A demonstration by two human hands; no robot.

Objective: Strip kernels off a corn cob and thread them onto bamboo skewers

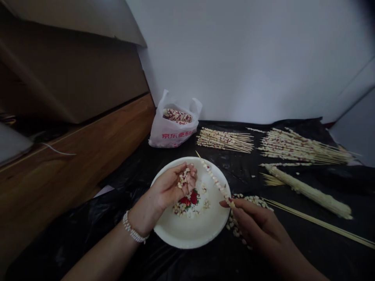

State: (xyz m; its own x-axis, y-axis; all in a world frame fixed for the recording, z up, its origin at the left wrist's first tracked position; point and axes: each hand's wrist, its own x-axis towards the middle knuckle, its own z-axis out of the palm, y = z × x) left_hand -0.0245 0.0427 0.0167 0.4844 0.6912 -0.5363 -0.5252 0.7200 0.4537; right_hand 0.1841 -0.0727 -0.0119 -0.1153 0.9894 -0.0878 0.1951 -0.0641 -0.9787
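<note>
Over the white bowl (202,236), my left hand (171,185) is cupped palm up around a small heap of corn kernels (183,178). A beaded bracelet circles that wrist. My right hand (258,222) pinches the lower end of a skewer threaded with corn kernels (216,180). The skewer leans up and to the left, its bare pointed tip above the bowl's far rim. Loose kernels (181,210) lie on the bowl's bottom, around a printed red flower. More kernels (254,201) are piled on the black sheet, partly hidden by my right hand.
A white plastic bag (172,132) holding corn cobs stands behind the bowl. Bundles of threaded skewers (224,139) (301,146) lie at the back. A stripped cob (313,191) and bare skewers (322,222) rest at right on the black sheet (125,168). A cardboard box (73,66) stands at left.
</note>
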